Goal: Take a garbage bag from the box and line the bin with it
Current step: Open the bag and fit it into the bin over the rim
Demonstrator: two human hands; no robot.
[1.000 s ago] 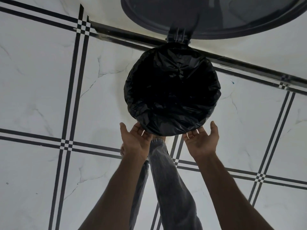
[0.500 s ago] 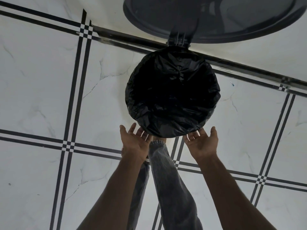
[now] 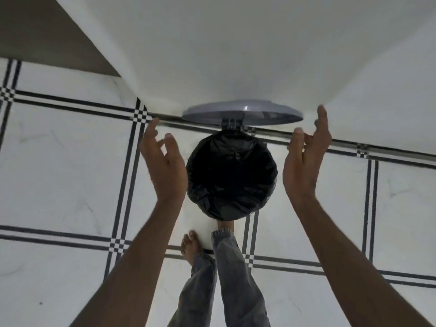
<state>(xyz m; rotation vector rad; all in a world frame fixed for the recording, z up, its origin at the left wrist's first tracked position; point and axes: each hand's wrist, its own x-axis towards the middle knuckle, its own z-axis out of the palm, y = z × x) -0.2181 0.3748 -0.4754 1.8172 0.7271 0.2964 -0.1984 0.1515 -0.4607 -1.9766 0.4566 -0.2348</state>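
Both hands raised, empty, flanking bin.

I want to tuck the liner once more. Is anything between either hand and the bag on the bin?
Nothing visible. The left hand and right hand are open on either side of the black bag, and the lid stands raised behind it.

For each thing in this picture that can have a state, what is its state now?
Bin lid: open, standing up.
Garbage bag: inside the bin, edge folded over the rim.
Left hand: open, empty, apart from the bag.
Right hand: open, empty, apart from the bag.
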